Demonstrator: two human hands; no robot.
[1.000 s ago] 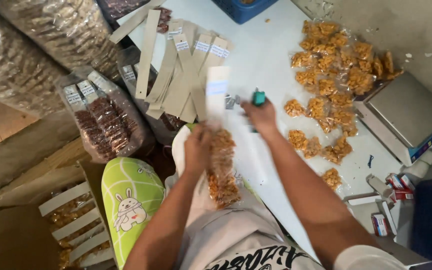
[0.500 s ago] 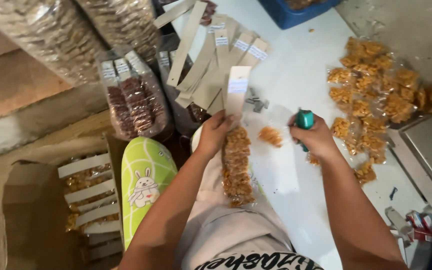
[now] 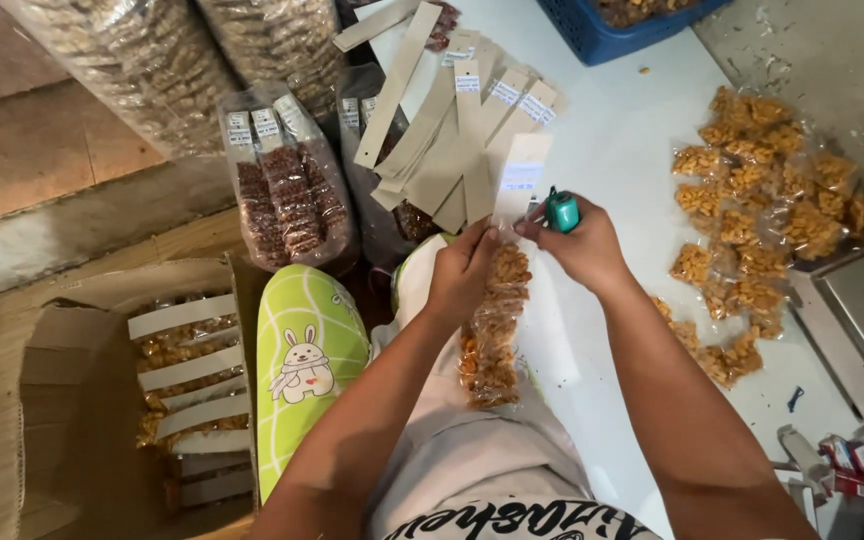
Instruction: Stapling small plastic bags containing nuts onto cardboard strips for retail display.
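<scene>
Fingers of our left hand (image 3: 464, 272) pinch the snack strip (image 3: 492, 330); our right hand (image 3: 580, 240) grips a green stapler (image 3: 562, 211) against the card header (image 3: 520, 180). Stapling comes next, we judge.

Bare table (image 3: 642, 170) lies open beyond the right hand (image 3: 580, 245); snack packets (image 3: 767, 215) crowd its right edge, card strips (image 3: 452, 140) its left edge.

A long clear packet of golden snacks (image 3: 492, 330) hangs at centre, its pale card header (image 3: 520, 180) at 12 o'clock. Tan card strips (image 3: 452, 130) with small white labels fan out above it. Small clear snack packets (image 3: 762, 200) pile at 2 o'clock. Dark-filled bags (image 3: 287, 195) stand at 10 o'clock; a carton (image 3: 82, 400) of banded packets sits at 8 o'clock.
</scene>
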